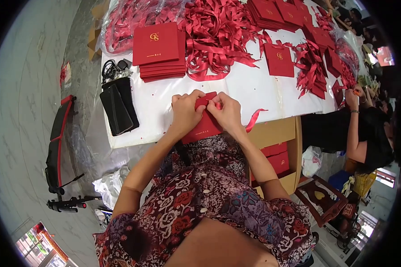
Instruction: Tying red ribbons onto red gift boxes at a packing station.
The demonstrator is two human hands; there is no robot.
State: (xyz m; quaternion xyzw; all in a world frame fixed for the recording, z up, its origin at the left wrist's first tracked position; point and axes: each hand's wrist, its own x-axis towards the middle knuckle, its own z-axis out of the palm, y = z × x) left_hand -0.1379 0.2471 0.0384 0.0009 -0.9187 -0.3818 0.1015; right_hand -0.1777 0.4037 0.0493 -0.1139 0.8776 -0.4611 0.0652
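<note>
Left hand (186, 111) and right hand (227, 113) pinch a red pouch (206, 124) between them, hiding part of it. Beyond them spreads the white table (249, 91); far to their right, dark clutter (348, 214) near a co-worker (368, 122) is hard to make out.

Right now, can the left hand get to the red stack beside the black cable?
Probably yes: open white tabletop lies between the left hand and the red stack. But that hand holds a red bag, so it may need to let go first.
</note>
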